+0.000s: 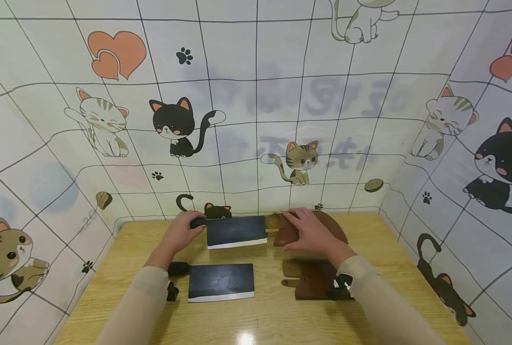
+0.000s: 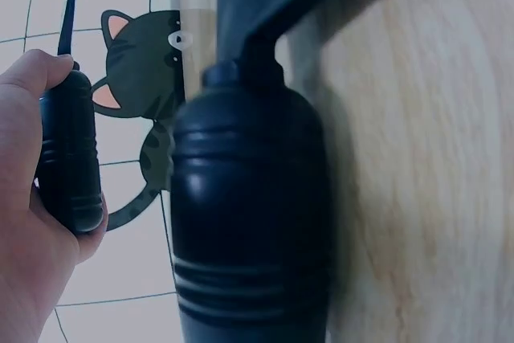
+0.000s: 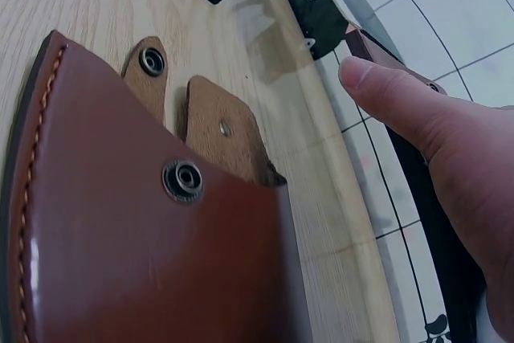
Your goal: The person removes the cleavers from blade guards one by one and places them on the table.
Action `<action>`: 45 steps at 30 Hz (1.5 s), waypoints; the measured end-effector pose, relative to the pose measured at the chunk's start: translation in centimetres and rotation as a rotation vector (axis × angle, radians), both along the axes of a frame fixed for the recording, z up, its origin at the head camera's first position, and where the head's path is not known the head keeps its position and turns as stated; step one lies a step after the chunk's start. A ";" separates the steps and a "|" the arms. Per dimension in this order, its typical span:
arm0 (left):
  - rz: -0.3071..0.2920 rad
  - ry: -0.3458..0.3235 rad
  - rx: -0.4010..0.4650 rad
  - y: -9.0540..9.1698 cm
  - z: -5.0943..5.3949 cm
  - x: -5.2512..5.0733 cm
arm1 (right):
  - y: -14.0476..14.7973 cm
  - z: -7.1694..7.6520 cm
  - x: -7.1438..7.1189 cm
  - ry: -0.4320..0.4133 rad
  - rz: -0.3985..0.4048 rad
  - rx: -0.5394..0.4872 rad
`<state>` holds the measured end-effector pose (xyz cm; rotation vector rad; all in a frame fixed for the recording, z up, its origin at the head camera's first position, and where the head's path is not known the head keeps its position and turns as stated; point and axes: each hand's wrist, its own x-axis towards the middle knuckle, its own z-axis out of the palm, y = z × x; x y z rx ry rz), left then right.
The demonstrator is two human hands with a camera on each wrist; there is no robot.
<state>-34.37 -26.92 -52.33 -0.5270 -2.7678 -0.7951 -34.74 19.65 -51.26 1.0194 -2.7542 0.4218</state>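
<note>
My left hand (image 1: pixel 181 234) grips the black handle (image 2: pixel 71 154) of a cleaver (image 1: pixel 236 231), held above the back of the table with its pale edge facing down. The right hand (image 1: pixel 309 233) holds a brown leather knife sheath (image 1: pixel 331 226), thumb against its near face. The cleaver's blade end meets the sheath's strap end; the head view does not show whether they touch. A second cleaver (image 1: pixel 221 281) lies on the table in front, its black handle (image 2: pixel 250 206) large in the left wrist view. A second brown sheath (image 3: pixel 152 255) with open snap straps lies below my right forearm.
The light wooden table (image 1: pixel 264 321) runs back to a white wall cloth (image 1: pixel 238 105) printed with grid lines and cartoon cats. Similar cloth stands on the left and right sides. A small black wrist device (image 1: pixel 341 284) sits by the right cuff.
</note>
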 end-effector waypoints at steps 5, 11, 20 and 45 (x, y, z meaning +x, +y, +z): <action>0.020 -0.025 -0.012 -0.7 -0.2 0.3 | 0.8 -0.1 0.0 -0.006 0.000 0.002; 0.013 -0.033 -0.011 -1.2 0.0 0.4 | 1.5 -0.8 -0.4 -0.012 -0.005 0.026; -0.007 -0.035 -0.015 -2.0 -0.4 0.1 | 2.8 -1.5 -0.6 -0.028 0.004 0.033; -0.044 -0.077 0.003 -3.6 -2.2 -0.4 | 4.8 -3.1 -0.8 -0.110 -0.026 0.018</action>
